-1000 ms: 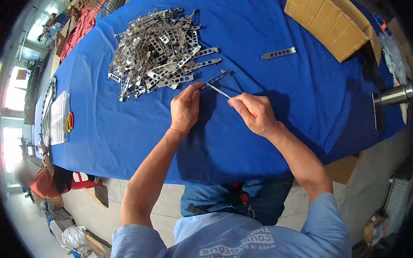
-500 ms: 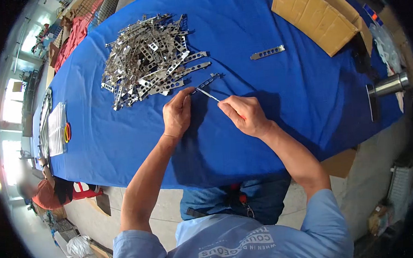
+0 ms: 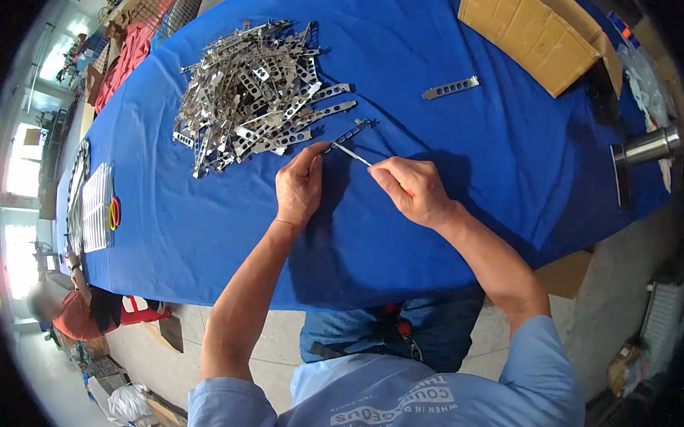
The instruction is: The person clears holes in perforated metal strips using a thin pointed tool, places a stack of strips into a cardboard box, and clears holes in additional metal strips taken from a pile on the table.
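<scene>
My left hand [image 3: 299, 186] is closed on the near end of a perforated metal bracket [image 3: 347, 135], pinched between thumb and fingers. The bracket's far end points up and right, above the blue cloth. From the other side, my right hand [image 3: 415, 187] grips a thin metal rod-shaped tool [image 3: 354, 154]. Its tip meets the bracket close to my left fingertips; its handle end is hidden in my fist. A big heap of similar metal brackets [image 3: 249, 99] lies just beyond my left hand. One single bracket [image 3: 451, 88] rests apart from the heap, farther right.
Blue cloth [image 3: 405, 256] covers the table. An open cardboard box [image 3: 529, 33] stands at the back right, near a metal cylinder on a stand [image 3: 648, 145]. At the left edge are a white ribbed sheet [image 3: 97, 209] and coloured rings [image 3: 114, 213]. Another person [image 3: 83, 312] is beyond the left edge.
The whole view has shifted slightly, with the scene a little farther right. Both hands keep the same hold, and the tool tip stays at the bracket.
</scene>
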Action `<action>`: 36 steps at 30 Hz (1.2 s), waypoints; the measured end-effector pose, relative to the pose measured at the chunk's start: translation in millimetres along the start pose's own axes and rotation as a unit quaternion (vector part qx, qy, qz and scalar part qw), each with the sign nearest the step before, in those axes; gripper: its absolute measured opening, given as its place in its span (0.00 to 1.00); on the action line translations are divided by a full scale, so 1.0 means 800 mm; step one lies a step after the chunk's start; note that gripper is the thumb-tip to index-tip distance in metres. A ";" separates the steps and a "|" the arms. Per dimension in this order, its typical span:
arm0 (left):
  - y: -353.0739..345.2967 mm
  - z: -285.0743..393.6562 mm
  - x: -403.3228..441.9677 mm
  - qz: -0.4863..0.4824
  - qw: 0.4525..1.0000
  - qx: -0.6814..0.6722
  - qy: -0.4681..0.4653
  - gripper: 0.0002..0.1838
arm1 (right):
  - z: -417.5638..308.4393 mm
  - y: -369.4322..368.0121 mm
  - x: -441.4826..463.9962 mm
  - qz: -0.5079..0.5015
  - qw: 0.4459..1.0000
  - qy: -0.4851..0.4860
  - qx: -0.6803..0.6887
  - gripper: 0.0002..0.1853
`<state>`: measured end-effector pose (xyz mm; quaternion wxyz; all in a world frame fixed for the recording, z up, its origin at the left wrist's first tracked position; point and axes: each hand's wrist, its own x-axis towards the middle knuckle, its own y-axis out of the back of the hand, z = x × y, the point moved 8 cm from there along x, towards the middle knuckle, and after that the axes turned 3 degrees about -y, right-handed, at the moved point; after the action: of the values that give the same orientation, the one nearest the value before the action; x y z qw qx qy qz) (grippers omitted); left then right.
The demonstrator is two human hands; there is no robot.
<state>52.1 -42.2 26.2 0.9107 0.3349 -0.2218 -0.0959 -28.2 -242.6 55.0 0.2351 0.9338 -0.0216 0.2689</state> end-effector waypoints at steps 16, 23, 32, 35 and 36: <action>-0.002 -0.004 0.000 0.008 1.000 -0.006 -0.020 0.13 | -0.014 -0.005 0.000 -0.012 0.999 0.038 0.028 0.08; 0.001 -0.001 0.000 0.002 1.000 0.001 -0.018 0.13 | -0.018 -0.015 -0.001 -0.021 0.998 0.066 0.009 0.09; 0.000 -0.001 0.000 0.001 1.000 -0.005 -0.014 0.13 | -0.020 -0.016 0.000 -0.009 0.997 0.076 0.007 0.08; 0.000 0.000 0.000 0.014 0.999 -0.004 -0.032 0.13 | -0.015 -0.012 0.001 0.000 0.999 0.050 0.006 0.08; 0.000 0.002 0.000 0.015 0.999 -0.002 -0.032 0.13 | -0.011 -0.012 0.001 0.002 1.000 0.030 0.006 0.08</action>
<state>51.4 -43.0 27.3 0.9051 0.3262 -0.2561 -0.0933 -30.4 -230.0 58.3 0.2299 0.9266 -0.0144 0.2971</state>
